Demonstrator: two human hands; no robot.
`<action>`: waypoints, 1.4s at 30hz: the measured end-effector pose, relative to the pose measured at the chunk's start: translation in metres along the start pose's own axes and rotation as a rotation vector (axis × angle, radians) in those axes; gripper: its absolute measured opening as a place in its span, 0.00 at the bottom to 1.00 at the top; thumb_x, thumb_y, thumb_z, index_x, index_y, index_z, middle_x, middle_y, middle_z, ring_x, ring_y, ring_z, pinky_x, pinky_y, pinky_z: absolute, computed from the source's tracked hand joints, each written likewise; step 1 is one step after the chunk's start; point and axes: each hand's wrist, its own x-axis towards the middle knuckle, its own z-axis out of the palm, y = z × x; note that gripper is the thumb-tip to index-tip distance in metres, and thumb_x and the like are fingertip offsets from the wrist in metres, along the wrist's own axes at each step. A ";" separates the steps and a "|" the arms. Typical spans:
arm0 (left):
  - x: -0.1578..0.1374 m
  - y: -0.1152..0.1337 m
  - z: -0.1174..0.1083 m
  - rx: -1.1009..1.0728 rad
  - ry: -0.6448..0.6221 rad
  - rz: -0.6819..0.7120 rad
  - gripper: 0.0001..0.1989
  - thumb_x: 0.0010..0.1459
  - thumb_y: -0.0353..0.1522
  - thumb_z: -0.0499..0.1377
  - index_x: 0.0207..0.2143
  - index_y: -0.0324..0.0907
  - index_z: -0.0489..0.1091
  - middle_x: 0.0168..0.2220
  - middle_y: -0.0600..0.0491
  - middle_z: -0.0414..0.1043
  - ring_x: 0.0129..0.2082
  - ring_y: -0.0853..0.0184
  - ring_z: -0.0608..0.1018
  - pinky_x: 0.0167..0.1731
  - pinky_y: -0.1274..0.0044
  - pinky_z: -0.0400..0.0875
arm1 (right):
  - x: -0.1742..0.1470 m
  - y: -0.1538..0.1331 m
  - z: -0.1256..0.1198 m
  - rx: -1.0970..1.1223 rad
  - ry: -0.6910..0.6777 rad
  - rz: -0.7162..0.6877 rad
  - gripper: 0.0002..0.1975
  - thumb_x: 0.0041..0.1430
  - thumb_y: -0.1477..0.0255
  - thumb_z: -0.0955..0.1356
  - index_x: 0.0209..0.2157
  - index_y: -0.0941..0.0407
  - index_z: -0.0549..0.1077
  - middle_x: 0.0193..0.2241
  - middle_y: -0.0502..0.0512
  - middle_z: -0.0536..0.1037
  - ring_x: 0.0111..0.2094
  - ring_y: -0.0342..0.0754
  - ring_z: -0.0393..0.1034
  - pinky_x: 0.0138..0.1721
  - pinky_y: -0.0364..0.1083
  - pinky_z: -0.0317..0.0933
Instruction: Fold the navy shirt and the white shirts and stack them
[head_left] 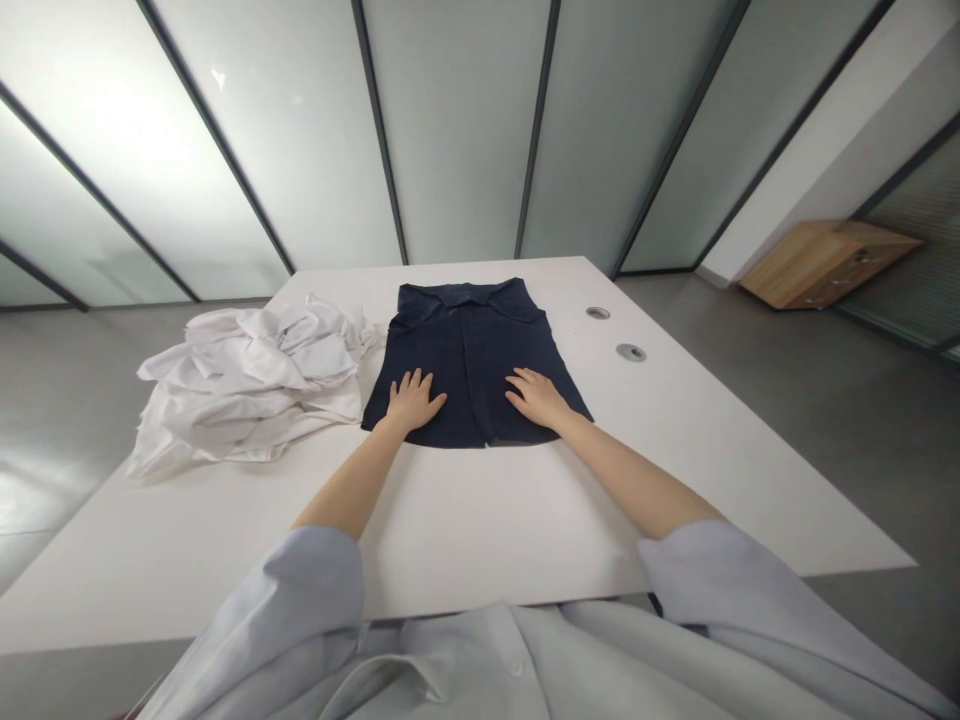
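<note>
A dark navy garment [465,350], which looks like a skirt, lies spread on the white table [480,530] in front of me. A seam runs down its middle to a small slit at the near hem, and its far edge has folds at both corners. My left hand [412,400] rests on the near left part, fingers stretched out. On the near right part my right hand [538,399] lies flat, fingers apart. Neither hand grips the cloth. To the left of the garment is a crumpled heap of white cloth [255,375].
Two round cable grommets [631,353] are set into the table's right side. The heap of white cloth hangs near the table's left edge. Frosted glass panels [457,130] stand beyond the table. A wooden cabinet [817,262] is on the floor at far right.
</note>
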 end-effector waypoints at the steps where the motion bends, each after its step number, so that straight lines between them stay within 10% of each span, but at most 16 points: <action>1: -0.004 -0.001 0.001 -0.008 0.029 0.002 0.33 0.63 0.49 0.44 0.65 0.42 0.55 0.68 0.44 0.49 0.67 0.50 0.53 0.62 0.56 0.51 | -0.002 0.000 0.001 0.018 0.021 0.007 0.23 0.67 0.64 0.59 0.58 0.55 0.68 0.62 0.61 0.64 0.62 0.56 0.56 0.60 0.56 0.53; 16: -0.019 -0.008 -0.007 -0.261 0.227 0.254 0.15 0.58 0.40 0.55 0.42 0.42 0.74 0.44 0.48 0.74 0.47 0.60 0.73 0.52 0.69 0.66 | -0.009 0.001 -0.006 0.029 0.107 -0.015 0.10 0.62 0.70 0.63 0.37 0.56 0.76 0.34 0.57 0.77 0.38 0.52 0.68 0.42 0.48 0.59; 27: -0.040 0.028 -0.013 -0.241 0.054 0.568 0.47 0.43 0.55 0.65 0.63 0.46 0.61 0.65 0.44 0.56 0.63 0.50 0.60 0.61 0.62 0.55 | -0.013 -0.006 -0.006 0.121 0.182 -0.210 0.13 0.61 0.74 0.61 0.39 0.57 0.77 0.38 0.59 0.78 0.41 0.52 0.70 0.46 0.48 0.60; 42: -0.038 0.037 -0.007 -0.278 0.146 0.637 0.23 0.49 0.50 0.63 0.39 0.42 0.74 0.40 0.48 0.71 0.42 0.59 0.73 0.46 0.68 0.68 | -0.030 -0.045 -0.022 0.269 0.014 -0.491 0.20 0.52 0.59 0.70 0.43 0.56 0.75 0.40 0.59 0.74 0.42 0.54 0.67 0.46 0.52 0.59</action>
